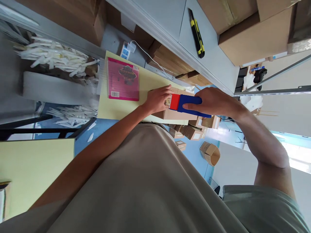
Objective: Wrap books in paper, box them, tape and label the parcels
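My right hand (pixel 211 102) wraps round the blue part of a flat, oblong blue-and-red item (pixel 174 102), thumb lying along its face. I cannot make out its exact kind. Curled at the item's left end is my left hand (pixel 158 99), its fingers gripping a pale, patterned portion beside the red band. Under both hands lies a brown cardboard box (pixel 170 115) on the pale yellow table (pixel 143 72). A pink packet with a barcode (pixel 123 79) lies flat on the table to the left of my left hand.
A yellow-and-black utility knife (pixel 196 35) lies on the grey shelf (pixel 167 19) beyond the table. Near the table's far edge are a power strip (pixel 125 51) and a white cable. Cardboard boxes (pixel 257 35) stand on the shelf; others sit on the floor. White strips (pixel 58 55) are piled at left.
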Action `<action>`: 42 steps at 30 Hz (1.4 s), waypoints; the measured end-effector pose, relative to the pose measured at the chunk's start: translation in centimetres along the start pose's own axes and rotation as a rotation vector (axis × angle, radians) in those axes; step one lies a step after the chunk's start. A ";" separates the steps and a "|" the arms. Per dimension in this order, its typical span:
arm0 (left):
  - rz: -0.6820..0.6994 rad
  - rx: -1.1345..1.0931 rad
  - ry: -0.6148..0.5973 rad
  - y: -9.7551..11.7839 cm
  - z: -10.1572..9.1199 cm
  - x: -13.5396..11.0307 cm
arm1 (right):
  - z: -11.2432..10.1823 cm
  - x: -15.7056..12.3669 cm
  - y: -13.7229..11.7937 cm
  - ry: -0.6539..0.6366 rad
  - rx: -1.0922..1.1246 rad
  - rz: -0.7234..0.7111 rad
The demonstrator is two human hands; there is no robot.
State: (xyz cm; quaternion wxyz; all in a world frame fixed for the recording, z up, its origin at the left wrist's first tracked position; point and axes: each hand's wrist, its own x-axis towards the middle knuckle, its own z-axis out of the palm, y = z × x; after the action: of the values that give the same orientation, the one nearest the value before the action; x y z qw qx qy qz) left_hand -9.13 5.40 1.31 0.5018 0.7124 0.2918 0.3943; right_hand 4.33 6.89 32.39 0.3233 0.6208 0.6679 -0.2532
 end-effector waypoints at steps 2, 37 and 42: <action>0.010 0.028 -0.022 0.0 -0.2 -0.3 | 0.1 -0.1 0.5 0.003 -0.018 0.019; -0.735 0.408 0.586 5.5 7.5 -3.1 | 8.9 8.9 11.2 -0.171 -0.118 -0.197; -0.819 0.488 0.647 6.1 8.4 -2.1 | 9.2 8.7 13.9 -0.130 -0.063 -0.310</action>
State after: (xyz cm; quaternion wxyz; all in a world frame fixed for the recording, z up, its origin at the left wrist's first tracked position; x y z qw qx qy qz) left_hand -2.86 -2.36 4.99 0.3197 0.4795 0.7651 0.2871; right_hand 18.99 7.28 20.63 0.3423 0.4824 0.7407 -0.3187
